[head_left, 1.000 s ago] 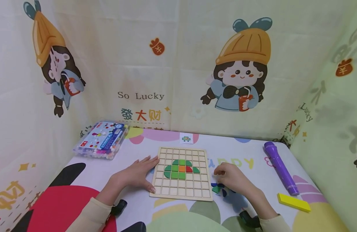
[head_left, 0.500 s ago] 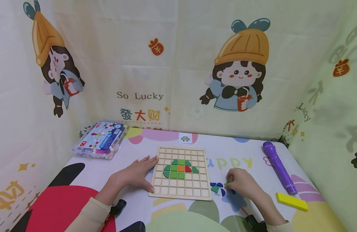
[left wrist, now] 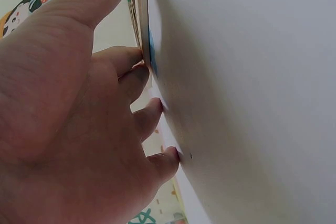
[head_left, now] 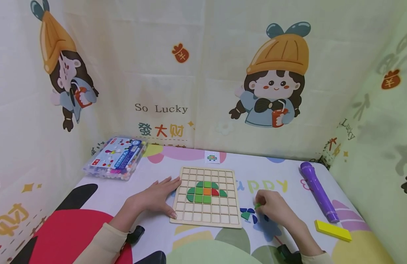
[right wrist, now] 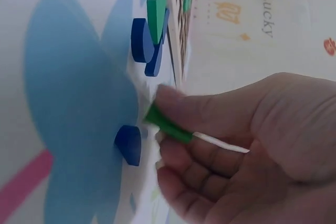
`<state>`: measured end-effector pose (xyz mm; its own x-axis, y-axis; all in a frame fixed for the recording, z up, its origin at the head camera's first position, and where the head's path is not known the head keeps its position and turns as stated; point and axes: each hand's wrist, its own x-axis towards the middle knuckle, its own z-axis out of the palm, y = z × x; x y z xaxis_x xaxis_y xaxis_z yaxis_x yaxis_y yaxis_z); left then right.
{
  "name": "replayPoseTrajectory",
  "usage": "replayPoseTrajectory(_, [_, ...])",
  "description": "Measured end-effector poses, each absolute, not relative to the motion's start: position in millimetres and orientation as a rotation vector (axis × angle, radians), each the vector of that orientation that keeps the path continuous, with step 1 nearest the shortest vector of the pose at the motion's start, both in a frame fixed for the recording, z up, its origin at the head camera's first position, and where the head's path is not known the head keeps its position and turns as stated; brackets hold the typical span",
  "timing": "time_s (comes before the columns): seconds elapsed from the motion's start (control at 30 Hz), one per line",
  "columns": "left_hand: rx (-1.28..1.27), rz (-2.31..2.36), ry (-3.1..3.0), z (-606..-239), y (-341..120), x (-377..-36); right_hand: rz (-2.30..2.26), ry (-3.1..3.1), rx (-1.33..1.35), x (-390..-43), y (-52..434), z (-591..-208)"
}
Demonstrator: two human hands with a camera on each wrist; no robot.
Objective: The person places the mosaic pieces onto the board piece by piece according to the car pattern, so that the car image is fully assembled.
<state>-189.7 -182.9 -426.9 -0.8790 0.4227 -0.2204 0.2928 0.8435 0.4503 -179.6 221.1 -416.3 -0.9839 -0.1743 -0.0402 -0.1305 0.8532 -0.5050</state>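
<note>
Small green tile (right wrist: 167, 121) pinched in right hand (head_left: 272, 209) fingertips, just above the mat beside loose blue pieces (right wrist: 144, 43) and a green piece (head_left: 245, 215), right of the wooden grid board (head_left: 206, 196). Board carries a partly filled green shape with orange and red tiles (head_left: 206, 191). Left hand (head_left: 155, 198) lies flat, fingers straight, bracing board's left edge. To seat the tile well, judging: keep the pinch light, match orientation to the pattern card (head_left: 211, 157), lower square into a cell, keep the board braced. Purple flashlight (head_left: 319, 190), yellow block (head_left: 333, 230), bead box (head_left: 115, 158) well off.
</note>
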Motion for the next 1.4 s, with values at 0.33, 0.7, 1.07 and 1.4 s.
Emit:
replayPoseTrajectory(0.33, [0.556, 0.579, 2.711, -426, -183, -190, -0.967, 2.983, -0.356, -195, 203, -416])
replayPoseTrajectory(0.7, [0.55, 0.583, 2.71, -426, -183, -190, -1.122, 2.853, -0.464, -202, 168, -421])
replayPoseTrajectory(1.07, [0.543, 0.578, 2.712, -431, -184, -192, -1.195, 2.752, -0.63, -204, 135, -428])
replayPoseTrajectory(1.4, [0.532, 0.552, 2.71, -430, -183, -192, -1.085, 2.791, -0.738, -204, 120, -429])
